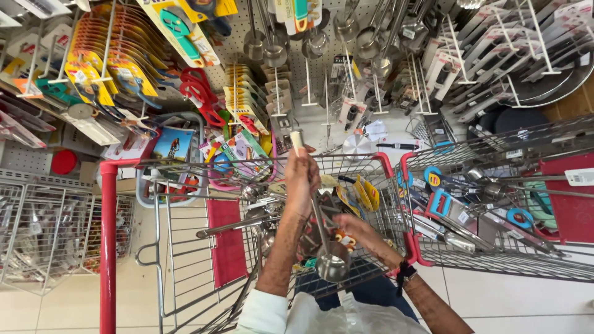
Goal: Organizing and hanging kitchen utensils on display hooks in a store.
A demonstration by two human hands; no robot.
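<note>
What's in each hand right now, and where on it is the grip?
The left hand holds a steel ladle by the upper handle, bowl hanging down. The right hand reaches into the shopping cart; whether it grips anything cannot be told.

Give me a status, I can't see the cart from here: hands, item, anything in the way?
Left hand shut on ladle handle, held upright. Right hand down among utensils in wire cart. Second cart close on the right.

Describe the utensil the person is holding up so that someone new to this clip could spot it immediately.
Start at the red-framed wire shopping cart in the middle of the aisle. Above its basket, the left hand grips a steel ladle by its pale handle end. Unlike the ladles hanging on the pegboard, it points bowl-down, just above the right hand.
</note>
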